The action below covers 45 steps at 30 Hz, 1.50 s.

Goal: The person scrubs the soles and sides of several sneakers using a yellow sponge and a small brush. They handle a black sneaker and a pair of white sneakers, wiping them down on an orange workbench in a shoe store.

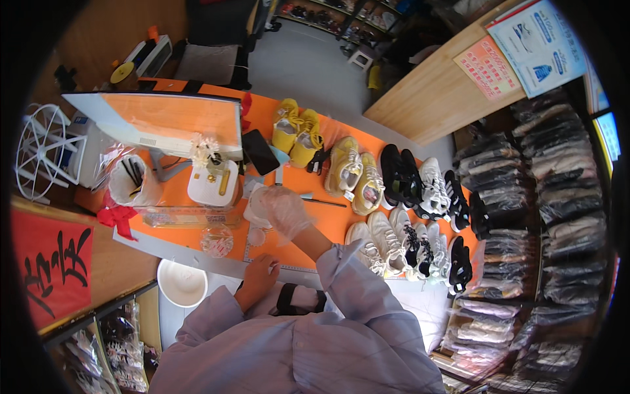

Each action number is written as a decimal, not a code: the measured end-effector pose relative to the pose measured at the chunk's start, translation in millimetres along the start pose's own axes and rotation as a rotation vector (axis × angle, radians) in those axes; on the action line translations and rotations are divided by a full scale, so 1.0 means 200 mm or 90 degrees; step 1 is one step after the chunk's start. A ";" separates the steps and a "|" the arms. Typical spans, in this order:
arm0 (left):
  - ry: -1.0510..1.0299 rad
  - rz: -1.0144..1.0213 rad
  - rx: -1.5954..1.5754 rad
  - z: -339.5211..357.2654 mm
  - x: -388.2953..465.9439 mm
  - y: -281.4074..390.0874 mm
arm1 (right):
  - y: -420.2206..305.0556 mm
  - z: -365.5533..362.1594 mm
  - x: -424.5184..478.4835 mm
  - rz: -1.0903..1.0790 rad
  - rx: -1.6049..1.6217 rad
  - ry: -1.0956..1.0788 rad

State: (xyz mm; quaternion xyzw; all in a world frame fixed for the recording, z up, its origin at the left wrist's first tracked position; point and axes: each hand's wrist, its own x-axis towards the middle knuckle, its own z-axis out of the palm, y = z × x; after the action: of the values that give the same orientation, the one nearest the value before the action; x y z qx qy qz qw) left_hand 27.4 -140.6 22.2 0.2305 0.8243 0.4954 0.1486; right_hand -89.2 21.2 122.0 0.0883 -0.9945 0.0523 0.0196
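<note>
My right hand [285,209], in a clear plastic glove, reaches over the orange tabletop and rests on or at a white object [257,209], perhaps a small container; its fingers are blurred by the glove. My bare left hand [262,273] lies at the table's near edge with its fingers curled; whether it holds anything is not plain. Near the hands stand a small round white lid or cup [256,237] and a clear round jar of small sticks [217,241]. A thin black pen or brush [325,202] lies right of the gloved hand. A black smartphone [261,152] lies beyond it.
Yellow shoes [305,138] and rows of white and black sneakers [386,236] line the table's right side. A monitor [172,120], a white tissue box [213,183] and a white pen pot [133,182] stand left. A white bin [182,283] is below; bagged shoes fill racks [571,221] at right.
</note>
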 end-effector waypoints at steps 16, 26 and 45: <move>-0.003 0.022 0.002 -0.05 0.01 -0.04 | 0.03 -0.09 -0.07 0.084 0.174 0.023; -0.036 0.058 0.057 0.00 0.01 -0.05 | 0.05 0.06 -0.27 0.320 0.507 0.167; 0.071 0.182 -0.055 0.13 0.21 0.27 | 0.23 0.02 -1.19 0.524 1.266 0.257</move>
State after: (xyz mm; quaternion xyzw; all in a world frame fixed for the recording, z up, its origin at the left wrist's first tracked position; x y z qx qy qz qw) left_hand 16.6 -77.6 58.0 0.3109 0.7680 0.5585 0.0404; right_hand 136.8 107.9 102.8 -0.2844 -0.4395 0.8479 0.0833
